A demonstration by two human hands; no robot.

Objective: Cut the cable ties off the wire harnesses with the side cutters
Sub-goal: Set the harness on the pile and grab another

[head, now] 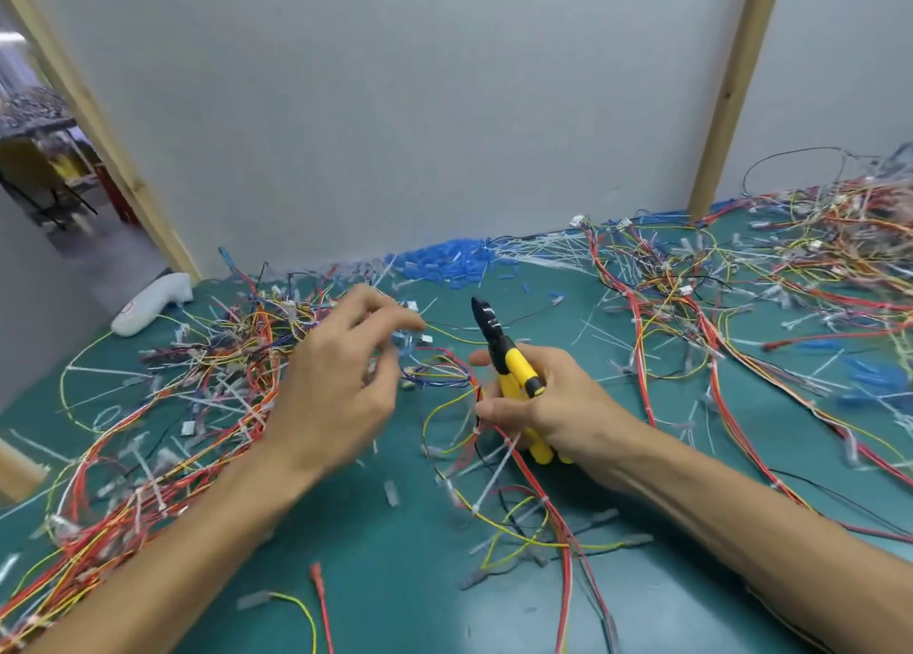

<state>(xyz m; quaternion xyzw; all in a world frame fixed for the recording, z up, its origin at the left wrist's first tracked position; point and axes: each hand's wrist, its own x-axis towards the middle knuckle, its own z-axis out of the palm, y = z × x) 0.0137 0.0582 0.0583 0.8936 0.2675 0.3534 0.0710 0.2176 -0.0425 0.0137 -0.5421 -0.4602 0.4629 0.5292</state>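
Note:
My right hand (553, 401) grips the yellow-handled side cutters (516, 371); their black jaws (484, 317) point up and away, and look nearly closed on nothing. A small harness of red, yellow and blue wires (439, 374) lies between my hands, and a red wire of it runs under my right thumb. My left hand (341, 376) hovers over this harness with fingers loosely spread, fingertips near small white connectors (412, 339); it is motion-blurred and seems to hold nothing. White cable ties (494, 475) still bind wires just below my right hand.
The green mat (395, 579) is littered with cut tie ends. A tangled wire heap (197, 371) lies left, another heap (790, 268) right. Blue plastic pieces (444, 258) are piled by the grey back wall. A white handle-shaped object (148, 302) lies far left.

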